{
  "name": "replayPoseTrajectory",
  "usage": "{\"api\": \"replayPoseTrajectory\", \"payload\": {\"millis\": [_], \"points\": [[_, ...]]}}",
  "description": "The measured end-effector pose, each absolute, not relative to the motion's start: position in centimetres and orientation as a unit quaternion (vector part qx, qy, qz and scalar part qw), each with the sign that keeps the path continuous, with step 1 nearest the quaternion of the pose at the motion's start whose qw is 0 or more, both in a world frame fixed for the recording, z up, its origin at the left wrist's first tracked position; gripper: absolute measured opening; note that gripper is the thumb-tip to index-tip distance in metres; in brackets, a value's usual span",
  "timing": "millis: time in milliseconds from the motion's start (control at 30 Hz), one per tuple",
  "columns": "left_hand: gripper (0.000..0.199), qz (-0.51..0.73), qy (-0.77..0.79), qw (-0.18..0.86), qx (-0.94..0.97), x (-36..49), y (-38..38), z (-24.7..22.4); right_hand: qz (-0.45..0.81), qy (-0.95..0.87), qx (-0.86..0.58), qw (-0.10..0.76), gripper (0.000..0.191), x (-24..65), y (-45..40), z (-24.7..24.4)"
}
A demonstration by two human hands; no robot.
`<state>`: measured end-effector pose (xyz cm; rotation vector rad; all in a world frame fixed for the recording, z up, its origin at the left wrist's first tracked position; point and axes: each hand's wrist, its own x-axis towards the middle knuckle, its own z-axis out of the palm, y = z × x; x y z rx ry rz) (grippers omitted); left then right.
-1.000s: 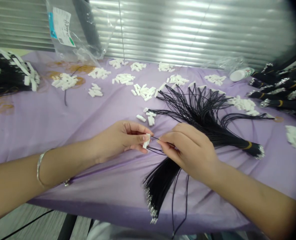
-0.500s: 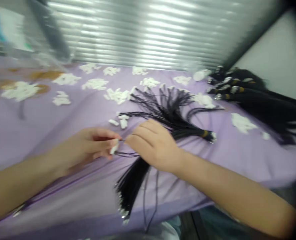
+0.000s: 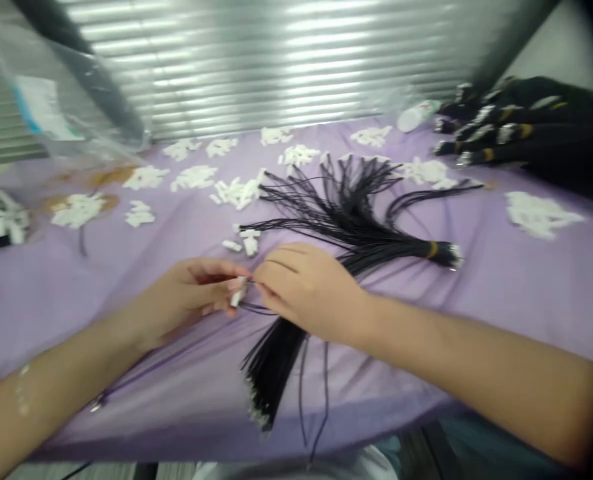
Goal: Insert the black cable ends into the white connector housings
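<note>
Between its thumb and fingers, my left hand point(image 3: 191, 297) pinches a small white piece point(image 3: 239, 292) with black cord running from it. Just to the right, my right hand point(image 3: 311, 290) is closed on the thin black cord point(image 3: 256, 308); its fingertips nearly meet the white piece. Beneath my right hand lies a bundle of black cords point(image 3: 273, 373) with metal ends toward the table's front edge. Behind it a second bundle point(image 3: 376, 233), tied with a yellow band, fans out to the left. A few loose white pieces point(image 3: 249, 243) lie behind my hands.
Small piles of white pieces point(image 3: 193, 177) dot the purple cloth point(image 3: 176, 233). A clear plastic bag point(image 3: 76, 100) stands at the back left. More black bundles point(image 3: 536, 133) lie at the back right beside a white container point(image 3: 416, 116). Blinds point(image 3: 256, 60) rise behind.
The view has shifted, showing more white pieces at the left edge. My hands hold the white piece and cord as before, with their fingertips slightly closer together.
</note>
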<state>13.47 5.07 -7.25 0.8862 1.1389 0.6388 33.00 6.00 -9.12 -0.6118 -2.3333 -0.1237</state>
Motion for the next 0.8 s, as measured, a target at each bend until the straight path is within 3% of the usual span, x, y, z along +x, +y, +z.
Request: {"api": "replayPoseTrajectory", "payload": {"millis": [333, 667, 800], "points": [[0.008, 0.299, 0.415, 0.758, 0.405, 12.9, 4.9, -8.0, -0.081, -0.917, -0.219, 0.323, 0.011, 32.7, 5.4, -8.9], [0.005, 0.3, 0.401, 0.747, 0.437, 12.9, 4.9, -8.3, -0.092, -0.926, -0.214, 0.297, 0.003, 32.8, 5.3, -8.0], [0.007, 0.328, 0.419, 0.755, 0.383, 13.1, 5.0, -7.9, -0.016, -0.936, -0.207, 0.285, 0.019, 33.3, 4.0, -6.6]]}}
